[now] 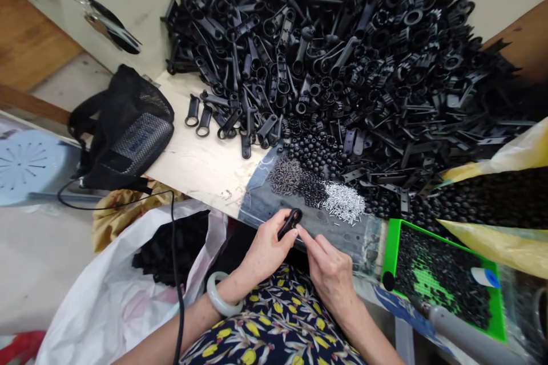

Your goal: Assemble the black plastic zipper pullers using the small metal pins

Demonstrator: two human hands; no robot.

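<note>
Between the thumb and fingers of my left hand [266,245] is a black plastic part with a ring end [291,222], held over the near edge of the bench. My right hand [329,265] meets it, its thumb and index finger pinched at the part's lower side; whatever sits in that pinch is too small to make out. Just beyond my hands lie small piles of silver pins [345,201], dark screws [286,175] and little black pieces [311,188] on a grey mat [274,201]. Black balls [314,151] are heaped behind them.
A large heap of black plastic parts [299,57] covers the back. At right stands a green tray [391,251] of small black pieces, near a grey cylindrical tool [466,328]. To the left are a black mesh bag [141,131], a white sack [107,291] and a hanging cable [176,274].
</note>
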